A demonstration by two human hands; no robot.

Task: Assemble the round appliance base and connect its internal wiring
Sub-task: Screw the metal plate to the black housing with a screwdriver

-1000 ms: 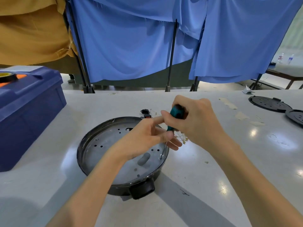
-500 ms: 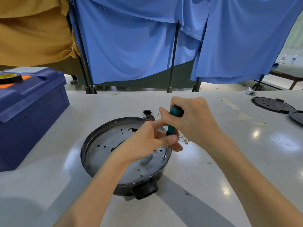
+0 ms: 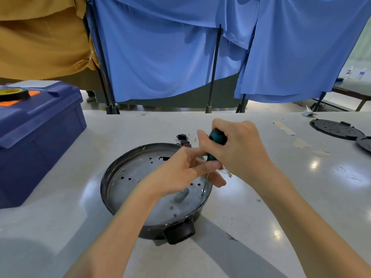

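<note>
- Round appliance base [image 3: 112, 199] sits near the centre of the white table [image 3: 281, 197], handle tab toward the near edge, with a perforated metal plate [image 3: 140, 177] seated inside.
- Right hand [image 3: 239, 151] is wrapped round the teal handle of the screwdriver [image 3: 217, 137]; left hand [image 3: 180, 173] pinches the shaft just below it.
- Tip meets a screw [image 3: 203, 191] at the plate's right edge, beside the rim.
- Judged step: driving this plate screw. Hold the shaft square, press down while turning, and let the left fingers guide only.
- Risk: tip slipping and scoring the plate; nothing holds the base, so it may rotate.
- Small black switch part [image 3: 183, 138] lies just beyond the far rim.
</note>
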